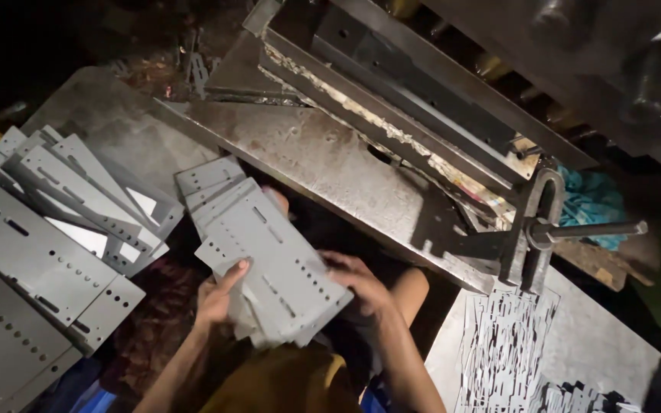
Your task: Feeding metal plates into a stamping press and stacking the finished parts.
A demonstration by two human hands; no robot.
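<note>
Both my hands hold a stack of several flat grey metal plates (265, 248) with slots and small holes, low in the middle of the head view. My left hand (219, 294) grips the stack's near left edge, thumb on top. On the stack's near right corner, my right hand (361, 283) has its fingers curled around the edge. The stack's far end points toward the steel machine bed (323, 157).
More grey punched plates (47, 237) lie piled at the left. A press machine with a long blade (422, 99) runs diagonally above. A clamp with a threaded rod (545, 226) stands at right, and thin metal scrap strips (506, 344) lie below it.
</note>
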